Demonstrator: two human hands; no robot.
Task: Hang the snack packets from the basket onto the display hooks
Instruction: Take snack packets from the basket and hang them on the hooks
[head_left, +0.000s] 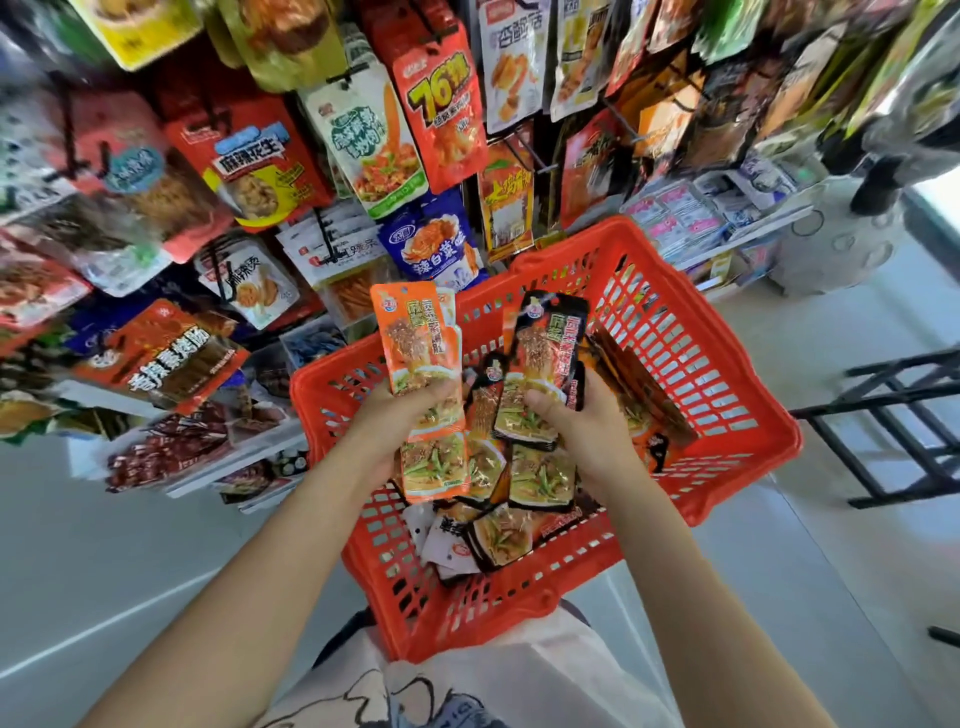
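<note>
Packets are slipping risk: above the basket (675, 332) I am gripping an orange packet (418, 338) in my left hand (410, 415), a black packet (545, 353) in my right hand (566, 421); crowded hooks may be blocking them.

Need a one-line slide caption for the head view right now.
Over the red basket, the left hand holds orange packets and the right hand black ones.

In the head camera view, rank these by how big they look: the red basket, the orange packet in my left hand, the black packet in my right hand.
1. red basket, clearly largest.
2 and 3. orange packet and black packet look about alike; fingers cover their lower ends, so no ranking between them.
</note>
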